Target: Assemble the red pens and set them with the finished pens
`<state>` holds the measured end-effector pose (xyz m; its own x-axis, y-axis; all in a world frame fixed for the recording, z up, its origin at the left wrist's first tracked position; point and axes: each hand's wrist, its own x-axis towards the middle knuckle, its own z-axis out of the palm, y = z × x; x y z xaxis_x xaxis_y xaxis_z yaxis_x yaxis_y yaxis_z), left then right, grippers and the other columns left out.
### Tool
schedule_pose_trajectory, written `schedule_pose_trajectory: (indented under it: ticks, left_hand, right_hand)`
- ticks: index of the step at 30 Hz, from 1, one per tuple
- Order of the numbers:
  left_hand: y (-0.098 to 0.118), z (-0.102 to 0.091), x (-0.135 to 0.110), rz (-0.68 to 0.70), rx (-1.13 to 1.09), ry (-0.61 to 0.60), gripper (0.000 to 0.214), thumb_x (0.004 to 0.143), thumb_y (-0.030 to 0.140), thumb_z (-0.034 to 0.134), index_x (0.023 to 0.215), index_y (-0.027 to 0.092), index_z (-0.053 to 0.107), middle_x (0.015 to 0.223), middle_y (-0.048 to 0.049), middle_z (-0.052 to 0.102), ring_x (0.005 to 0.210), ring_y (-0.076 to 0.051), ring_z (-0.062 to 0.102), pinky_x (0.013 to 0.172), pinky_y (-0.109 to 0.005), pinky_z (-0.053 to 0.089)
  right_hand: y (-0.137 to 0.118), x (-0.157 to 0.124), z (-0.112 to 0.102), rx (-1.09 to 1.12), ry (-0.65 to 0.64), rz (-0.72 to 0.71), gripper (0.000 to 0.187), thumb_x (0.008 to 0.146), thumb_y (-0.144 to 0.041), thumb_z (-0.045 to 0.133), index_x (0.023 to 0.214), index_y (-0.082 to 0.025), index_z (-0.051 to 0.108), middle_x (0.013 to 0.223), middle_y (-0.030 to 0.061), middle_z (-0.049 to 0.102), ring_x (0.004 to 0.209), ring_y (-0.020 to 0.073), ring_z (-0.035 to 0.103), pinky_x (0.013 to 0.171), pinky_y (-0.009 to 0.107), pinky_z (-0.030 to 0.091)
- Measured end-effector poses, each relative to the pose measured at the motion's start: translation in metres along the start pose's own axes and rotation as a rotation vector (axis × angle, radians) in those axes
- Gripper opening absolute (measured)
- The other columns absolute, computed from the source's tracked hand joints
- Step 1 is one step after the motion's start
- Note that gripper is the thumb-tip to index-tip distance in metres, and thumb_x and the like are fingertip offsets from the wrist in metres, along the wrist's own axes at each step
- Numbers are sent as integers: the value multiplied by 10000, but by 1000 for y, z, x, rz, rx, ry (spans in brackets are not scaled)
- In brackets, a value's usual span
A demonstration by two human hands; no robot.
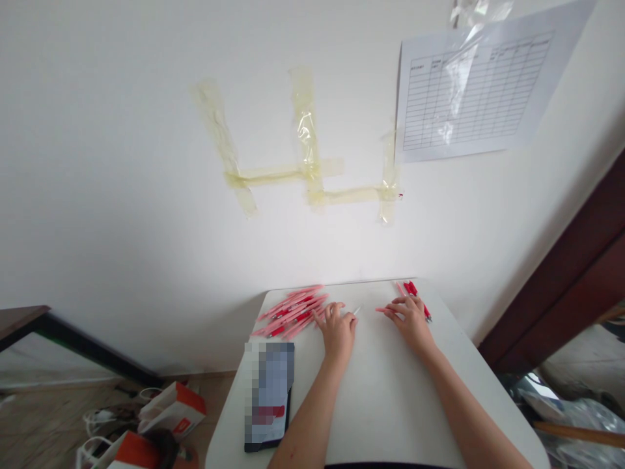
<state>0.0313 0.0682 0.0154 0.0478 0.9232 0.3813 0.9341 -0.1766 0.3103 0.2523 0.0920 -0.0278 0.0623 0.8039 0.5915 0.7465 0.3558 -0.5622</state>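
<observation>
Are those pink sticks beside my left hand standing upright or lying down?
Lying down: the pink sticks stretch lengthwise across the table in a heap, red pieces among them.

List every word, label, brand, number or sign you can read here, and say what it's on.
No text can be quoted with confidence.
Paper: printed grid with a row of headings, too small to read.
Phone: screen pixelated, unreadable.
Far bag: logo on an orange patch, too small to read.
Pens: no lettering can be made out.
Red mark: too small to tell.
</observation>
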Motion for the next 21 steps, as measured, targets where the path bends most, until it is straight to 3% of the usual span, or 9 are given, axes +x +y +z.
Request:
schedule_pose_trajectory:
  ticks: [15,21]
  left_hand:
    - [-12,-5,4,-148,105,113,119,876,255,644,848,277,758,1200,-37,658,1265,-303,474,1162,-776,97]
    - [-17,-4,6,-209,161,139,151,878,247,626,940,276,761,1247,-49,648,1273,-301,471,1183,-746,104]
  right_hand:
    - [-1,1,0,20,-15,10,490,924,-660,502,910,-275,805,1027,126,668,1144,344,489,993,581,449]
    - [2,0,1,18,-19,10,487,925,-664,499,913,-285,804,1035,117,666,1157,341,481,1010,575,443]
